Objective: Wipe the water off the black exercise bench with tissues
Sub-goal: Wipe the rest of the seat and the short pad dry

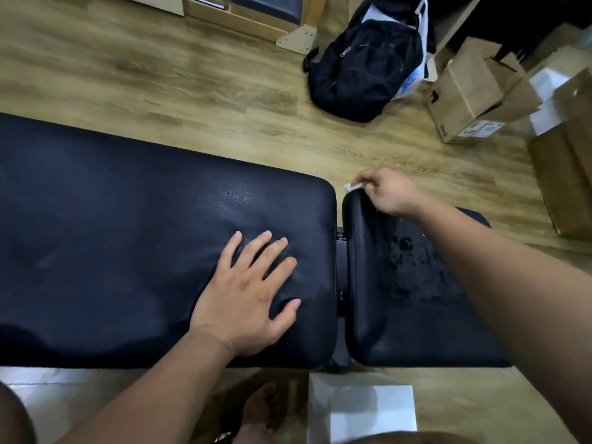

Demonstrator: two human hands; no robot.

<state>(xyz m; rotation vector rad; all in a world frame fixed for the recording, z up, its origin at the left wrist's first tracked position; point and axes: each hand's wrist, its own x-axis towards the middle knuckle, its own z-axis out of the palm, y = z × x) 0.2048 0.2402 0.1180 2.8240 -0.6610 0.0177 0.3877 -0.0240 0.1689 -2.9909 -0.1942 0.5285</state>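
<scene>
Beyond the bench (128,219), box (464,88) labels (482,128) illegible.

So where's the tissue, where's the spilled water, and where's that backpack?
tissue (352,186): head view, on the white end that shows.
water (413,251): head view, on the middle of the droplet patch.
backpack (365,68): head view, on the middle of its front panel.

Soft, even indoor light, with a pale sheen on the wooden floor (192,75) and small glints off the black exercise bench (128,235) near its right end. Wide-angle bending curves the bench's far edge, and the cardboard boxes (474,91) at right smear with blur.
</scene>
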